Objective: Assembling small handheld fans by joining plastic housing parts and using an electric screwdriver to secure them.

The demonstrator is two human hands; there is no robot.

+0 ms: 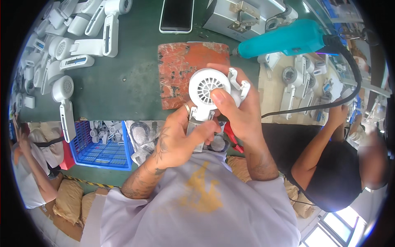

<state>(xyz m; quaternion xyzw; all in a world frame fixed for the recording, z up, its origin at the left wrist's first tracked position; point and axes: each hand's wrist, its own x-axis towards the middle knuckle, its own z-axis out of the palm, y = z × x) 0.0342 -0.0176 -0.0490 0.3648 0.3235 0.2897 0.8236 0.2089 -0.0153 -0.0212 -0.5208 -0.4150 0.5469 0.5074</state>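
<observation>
Above the table's near edge I hold a white handheld fan [200, 91] with a round slotted grille. My left hand [179, 136] is closed around its handle part, thumb laid across it. My right hand [243, 117] grips the round head from the right, its thumb pressing on the grille. A white curved plastic part [244, 89] with clip-like ends sticks out beside the head, at the right fingers; whether it is joined to the fan I cannot tell. Behind the fan lies a worn reddish-orange board [175, 70]. The undersides of both hands are hidden.
A teal power screwdriver [284, 40] with a black cable [317, 108] lies at the right. Piled white fans [63, 49] cover the left; a phone [176, 16] and metal box [230, 20] stand behind. A blue crate [101, 154] sits below left. Co-workers flank me.
</observation>
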